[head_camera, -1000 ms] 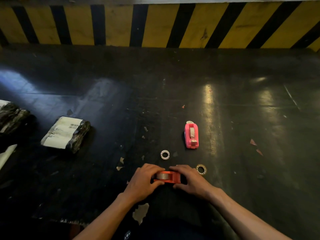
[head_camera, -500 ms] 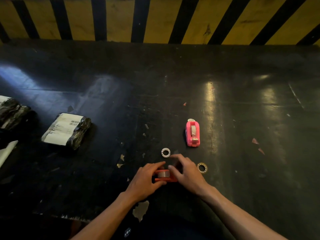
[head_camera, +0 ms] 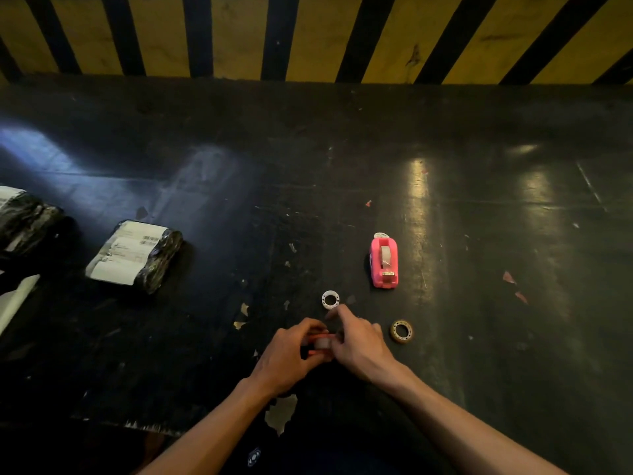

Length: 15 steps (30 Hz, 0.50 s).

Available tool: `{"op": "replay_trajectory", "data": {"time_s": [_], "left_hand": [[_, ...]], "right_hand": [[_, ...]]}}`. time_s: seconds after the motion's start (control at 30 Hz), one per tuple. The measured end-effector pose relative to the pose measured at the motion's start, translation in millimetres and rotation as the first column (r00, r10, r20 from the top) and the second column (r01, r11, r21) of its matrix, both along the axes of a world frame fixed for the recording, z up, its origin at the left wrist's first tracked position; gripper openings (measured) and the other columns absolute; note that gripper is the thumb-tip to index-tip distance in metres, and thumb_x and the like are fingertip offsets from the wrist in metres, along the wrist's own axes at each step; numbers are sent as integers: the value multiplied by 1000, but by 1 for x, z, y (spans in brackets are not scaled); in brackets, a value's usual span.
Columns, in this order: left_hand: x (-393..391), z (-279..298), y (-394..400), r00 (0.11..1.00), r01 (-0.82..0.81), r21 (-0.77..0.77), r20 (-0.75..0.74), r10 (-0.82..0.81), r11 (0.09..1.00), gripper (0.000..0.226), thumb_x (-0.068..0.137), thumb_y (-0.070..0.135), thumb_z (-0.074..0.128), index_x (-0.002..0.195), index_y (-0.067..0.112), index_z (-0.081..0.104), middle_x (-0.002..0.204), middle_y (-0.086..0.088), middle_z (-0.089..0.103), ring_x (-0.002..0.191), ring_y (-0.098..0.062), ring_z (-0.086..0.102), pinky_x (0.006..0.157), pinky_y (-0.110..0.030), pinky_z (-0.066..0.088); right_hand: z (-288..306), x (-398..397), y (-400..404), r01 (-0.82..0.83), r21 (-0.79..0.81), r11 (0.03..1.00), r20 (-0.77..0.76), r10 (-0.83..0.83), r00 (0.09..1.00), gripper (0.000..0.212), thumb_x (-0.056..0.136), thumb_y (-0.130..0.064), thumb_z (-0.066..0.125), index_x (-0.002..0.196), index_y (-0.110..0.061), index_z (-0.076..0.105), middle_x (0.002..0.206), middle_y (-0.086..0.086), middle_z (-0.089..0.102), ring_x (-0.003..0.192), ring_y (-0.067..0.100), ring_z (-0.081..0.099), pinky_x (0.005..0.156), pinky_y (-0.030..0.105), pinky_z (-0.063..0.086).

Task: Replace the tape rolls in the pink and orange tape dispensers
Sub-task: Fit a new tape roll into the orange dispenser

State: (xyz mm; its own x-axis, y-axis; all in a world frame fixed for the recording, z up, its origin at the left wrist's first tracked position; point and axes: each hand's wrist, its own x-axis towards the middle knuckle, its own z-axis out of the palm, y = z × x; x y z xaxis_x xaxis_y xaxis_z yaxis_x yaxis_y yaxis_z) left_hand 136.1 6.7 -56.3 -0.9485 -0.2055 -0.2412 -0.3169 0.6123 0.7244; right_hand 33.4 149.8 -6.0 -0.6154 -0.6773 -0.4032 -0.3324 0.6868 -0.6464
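Note:
The orange tape dispenser sits near the front of the dark table, mostly hidden between my hands, with a tape roll showing in it. My left hand grips its left side. My right hand holds its right side, fingers on top of the roll. The pink tape dispenser stands farther back and to the right, a roll inside it. A white empty core lies just beyond my fingers. A brownish tape ring lies right of my right hand.
Two black-wrapped parcels with white labels lie at the left. A yellow-and-black striped wall runs along the back. Paper scraps dot the dark table. The table's front edge is chipped.
My right hand has shifted left over the orange dispenser, covering more of it. My left hand stays on its left side. The view has tilted slightly.

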Motion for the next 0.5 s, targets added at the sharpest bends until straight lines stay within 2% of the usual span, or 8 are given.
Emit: {"op": "replay_trajectory", "data": {"time_s": [0.13,0.23,0.3,0.4,0.5], "left_hand": [[2,-4,-1,999,1,-71,-49,-4,998,47,81,41,76,122,38,55,115,14,68,102,4,63,93,-23,51],[3,-6,-3,997,-18,-133,-71,8,991,46,82,41,75,123,39,54,114,16,66,97,6,58,92,-16,39],[5,-5,-4,997,-18,-164,-80,5,986,46,84,40,74,125,36,54,113,20,61,90,13,51,87,-11,34],[8,-4,-6,994,-23,-181,-106,4,983,46,85,37,74,126,33,54,109,23,54,86,18,46,82,-8,34],[9,-4,-5,989,-9,-189,-145,-19,982,47,85,32,74,128,30,55,114,19,58,90,17,48,85,-8,35]], "right_hand": [[-2,-7,10,99,-64,993,47,-96,994,26,90,-16,63,115,-23,59,109,2,68,98,20,65,85,34,52],[-3,-18,18,164,-74,984,43,-161,986,20,89,-10,64,106,-21,66,99,-3,68,97,16,66,79,24,47],[-4,-27,23,195,-61,979,33,-193,981,17,89,-10,65,101,-22,69,96,-5,68,96,14,65,79,24,46],[-8,-41,32,227,-17,974,49,-226,973,18,87,-13,67,89,-31,66,92,-8,69,91,13,64,78,27,49],[-14,-47,39,225,-14,974,114,-222,968,23,86,-12,69,82,-33,62,83,-11,64,83,11,62,71,22,46]]}}
